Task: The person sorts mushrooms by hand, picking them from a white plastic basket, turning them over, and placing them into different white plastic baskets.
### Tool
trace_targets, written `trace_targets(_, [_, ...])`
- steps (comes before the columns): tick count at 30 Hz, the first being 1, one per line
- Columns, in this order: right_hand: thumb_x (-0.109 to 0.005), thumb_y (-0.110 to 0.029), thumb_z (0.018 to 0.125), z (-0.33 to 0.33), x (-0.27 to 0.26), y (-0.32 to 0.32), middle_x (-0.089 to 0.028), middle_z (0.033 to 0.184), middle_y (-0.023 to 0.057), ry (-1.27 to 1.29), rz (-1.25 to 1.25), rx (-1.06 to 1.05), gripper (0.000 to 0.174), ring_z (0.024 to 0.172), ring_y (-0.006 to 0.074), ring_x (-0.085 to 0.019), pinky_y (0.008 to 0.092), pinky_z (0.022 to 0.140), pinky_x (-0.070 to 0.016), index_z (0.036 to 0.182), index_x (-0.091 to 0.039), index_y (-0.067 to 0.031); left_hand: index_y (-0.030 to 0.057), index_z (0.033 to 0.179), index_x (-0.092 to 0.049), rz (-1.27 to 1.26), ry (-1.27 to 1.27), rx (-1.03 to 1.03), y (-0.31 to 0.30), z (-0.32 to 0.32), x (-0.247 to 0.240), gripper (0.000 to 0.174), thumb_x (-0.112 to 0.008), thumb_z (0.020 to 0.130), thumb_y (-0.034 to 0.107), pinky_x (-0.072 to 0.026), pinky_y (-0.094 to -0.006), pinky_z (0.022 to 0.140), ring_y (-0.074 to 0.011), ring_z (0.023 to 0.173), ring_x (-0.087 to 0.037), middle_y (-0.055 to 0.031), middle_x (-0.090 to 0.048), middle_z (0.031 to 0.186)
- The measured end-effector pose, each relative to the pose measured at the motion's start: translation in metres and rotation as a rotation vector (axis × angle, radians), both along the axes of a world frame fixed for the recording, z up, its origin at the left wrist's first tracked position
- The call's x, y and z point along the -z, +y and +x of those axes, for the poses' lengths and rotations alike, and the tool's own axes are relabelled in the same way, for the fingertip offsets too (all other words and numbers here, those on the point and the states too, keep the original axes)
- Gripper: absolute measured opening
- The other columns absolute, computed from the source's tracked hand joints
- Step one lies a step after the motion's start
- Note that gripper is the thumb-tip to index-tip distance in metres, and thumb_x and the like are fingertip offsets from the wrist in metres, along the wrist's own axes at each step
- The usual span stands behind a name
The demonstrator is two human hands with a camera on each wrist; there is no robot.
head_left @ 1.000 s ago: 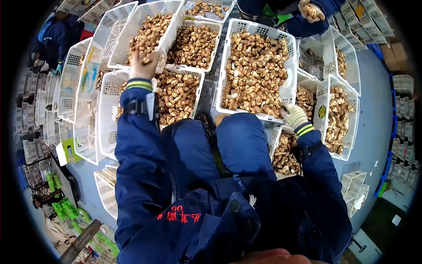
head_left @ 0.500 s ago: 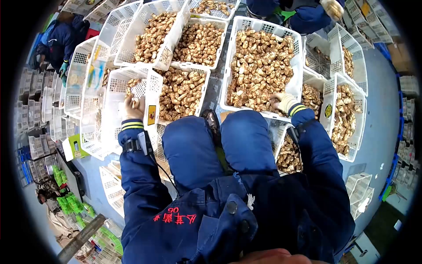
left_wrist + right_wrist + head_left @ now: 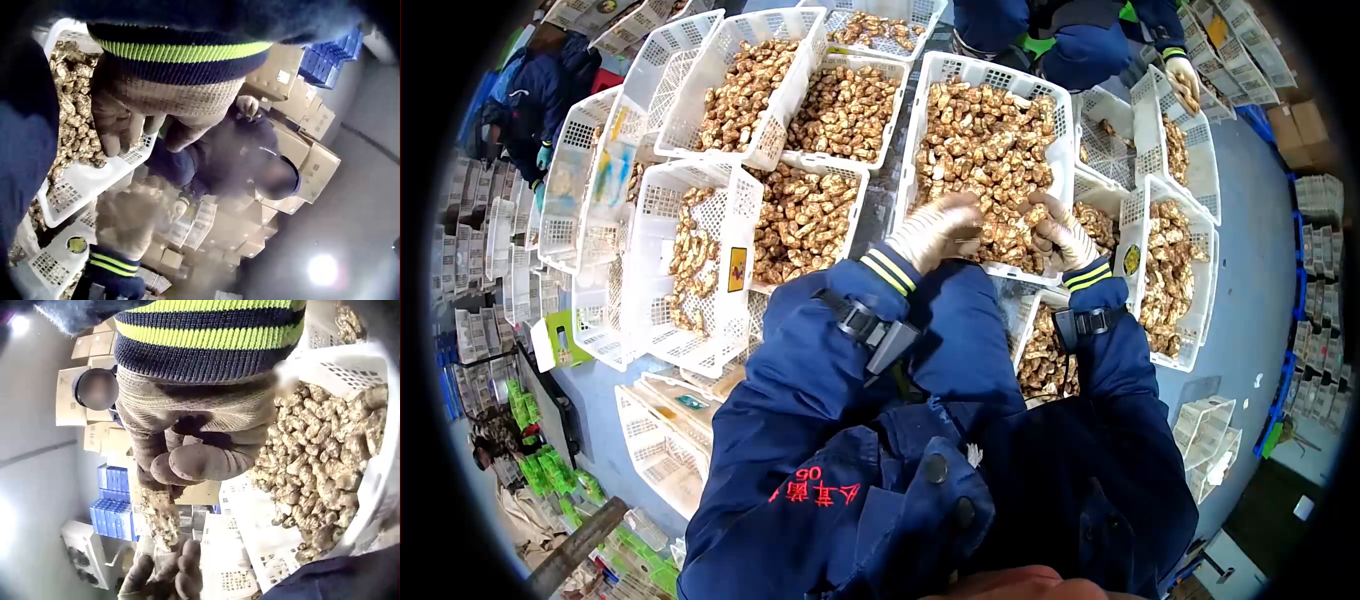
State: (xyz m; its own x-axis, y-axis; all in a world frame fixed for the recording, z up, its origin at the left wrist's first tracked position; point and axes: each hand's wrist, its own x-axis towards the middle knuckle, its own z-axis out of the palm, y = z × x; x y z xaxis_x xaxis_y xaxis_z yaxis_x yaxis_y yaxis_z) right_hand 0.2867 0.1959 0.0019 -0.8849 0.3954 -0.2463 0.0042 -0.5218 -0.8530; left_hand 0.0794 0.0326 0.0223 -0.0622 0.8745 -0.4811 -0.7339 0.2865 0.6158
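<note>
Brown, knobbly mushroom-like pieces [image 3: 990, 130] fill a white perforated crate [image 3: 1068, 130] before the knees. Over its near left part is my gloved left hand [image 3: 940, 228]; in the left wrist view this hand [image 3: 159, 115] has loosely bent fingers and nothing visible in them. At the crate's near right corner is my gloved right hand [image 3: 1065, 238]. The right wrist view shows the right hand [image 3: 200, 434] pinching one piece [image 3: 159, 519] between its fingers, with the left hand [image 3: 165, 578] beyond, fingers spread apart.
To the left stands a crate [image 3: 745, 215] with a few pieces along its bottom; fuller crates [image 3: 860, 165] are beside and behind it. More filled crates [image 3: 1135, 240] are at the right. Another person's gloved hand [image 3: 1182, 85] shows at the upper right.
My left hand has left the sparsely filled left crate and moved right to the big crate. My right hand, earlier among the pieces, is lifted with a piece in its fingers.
</note>
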Motion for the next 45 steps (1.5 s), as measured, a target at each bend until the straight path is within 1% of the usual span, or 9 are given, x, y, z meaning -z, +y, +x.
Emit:
trace_targets(11, [-0.057, -0.019, 0.088, -0.043, -0.040, -0.029, -0.049, 0.127, 0.0096, -0.092, 0.209, -0.179, 0.050, 0.108, 0.0167, -0.053, 0.0276, 0.085, -0.0494, 0.133, -0.040, -0.0067, 0.0042, 0.121, -0.052, 0.043, -0.025, 0.119, -0.004, 0.001, 0.011, 0.035, -0.060, 0.089, 0.015, -0.0511, -0.0288, 0.080, -0.0168, 0.095, -0.060, -0.0055, -0.061, 0.105])
trace_targets(18, [-0.061, -0.019, 0.083, 0.018, -0.035, -0.001, -0.061, 0.081, 0.0069, -0.513, 0.460, -0.256, 0.035, 0.073, 0.0112, -0.057, 0.0242, 0.068, -0.0487, 0.111, -0.058, 0.0030, 0.0003, 0.122, -0.051, 0.022, 0.222, -0.011, 0.001, -0.011, 0.040, 0.042, -0.064, 0.086, 0.019, -0.0527, -0.0297, 0.074, -0.0179, 0.084, -0.061, -0.0088, -0.062, 0.096])
trace_targets(21, [-0.062, -0.031, 0.080, 0.062, -0.031, 0.014, -0.067, 0.100, 0.0124, -0.660, 0.986, -0.785, 0.032, 0.093, 0.0235, -0.064, 0.0328, 0.085, -0.0484, 0.100, -0.068, -0.0064, 0.0019, 0.122, -0.051, 0.018, 0.241, -0.092, 0.000, -0.016, 0.025, 0.040, -0.061, 0.088, 0.020, -0.0520, -0.0300, 0.074, -0.0167, 0.085, -0.061, -0.0072, -0.062, 0.099])
trace_targets(23, [-0.063, -0.033, 0.080, 0.079, -0.035, 0.016, -0.068, 0.097, 0.0137, -1.032, 0.880, -0.656, 0.032, 0.091, 0.0245, -0.064, 0.0330, 0.084, -0.0488, 0.097, -0.069, -0.0064, 0.0025, 0.121, -0.051, 0.005, 0.240, -0.081, 0.000, -0.013, 0.018, 0.039, -0.061, 0.088, 0.020, -0.0514, -0.0303, 0.077, -0.0168, 0.088, -0.060, -0.0078, -0.063, 0.103])
trace_targets(25, [-0.061, -0.031, 0.081, 0.101, 0.012, 0.044, -0.068, 0.091, 0.0160, -0.485, 1.607, -0.794, 0.031, 0.087, 0.0309, -0.064, 0.0371, 0.079, -0.0501, 0.101, -0.067, -0.0070, 0.0026, 0.121, -0.051, 0.011, 0.197, -0.054, 0.003, -0.012, 0.027, 0.038, -0.060, 0.089, 0.019, -0.0510, -0.0304, 0.078, -0.0169, 0.091, -0.060, -0.0084, -0.063, 0.105])
trace_targets(27, [-0.060, -0.026, 0.082, 0.061, 0.010, 0.025, -0.067, 0.095, 0.0158, -0.906, 1.146, -0.418, 0.030, 0.089, 0.0328, -0.063, 0.0382, 0.081, -0.0498, 0.106, -0.064, -0.0087, 0.0026, 0.121, -0.052, -0.001, 0.223, -0.053, 0.003, -0.012, 0.026, 0.037, -0.060, 0.089, 0.018, -0.0516, -0.0299, 0.076, -0.0167, 0.091, -0.061, -0.0085, -0.063, 0.105])
trace_targets(33, [-0.071, -0.039, 0.073, -0.007, 0.094, 0.010, -0.064, 0.104, 0.0213, -1.415, 1.376, -0.917, 0.053, 0.100, 0.0352, -0.061, 0.0428, 0.088, -0.0477, 0.110, -0.059, -0.0033, 0.0020, 0.123, -0.050, -0.021, 0.228, -0.120, 0.003, -0.016, 0.032, 0.037, -0.058, 0.090, 0.017, -0.0536, -0.0298, 0.072, -0.0171, 0.085, -0.061, -0.0092, -0.062, 0.102])
trace_targets(41, [-0.071, -0.038, 0.072, -0.010, 0.086, 0.016, -0.065, 0.103, 0.0204, -1.262, 1.398, -0.933, 0.052, 0.098, 0.0349, -0.062, 0.0421, 0.085, -0.0489, 0.109, -0.061, -0.0025, 0.0021, 0.124, -0.049, -0.006, 0.201, -0.095, 0.006, -0.016, 0.035, 0.039, -0.059, 0.089, 0.018, -0.0522, -0.0302, 0.074, -0.0168, 0.086, -0.059, -0.0089, -0.062, 0.104])
trace_targets(45, [-0.070, -0.038, 0.076, 0.001, 0.061, 0.019, -0.066, 0.084, 0.0147, -0.942, 0.958, -0.327, 0.047, 0.067, 0.0220, -0.062, 0.0338, 0.063, -0.0504, 0.104, -0.062, -0.0020, 0.0057, 0.124, -0.051, -0.025, 0.189, -0.022, 0.008, -0.016, 0.040, 0.039, -0.059, 0.089, 0.022, -0.0503, -0.0312, 0.077, -0.0162, 0.090, -0.058, -0.0061, -0.061, 0.108])
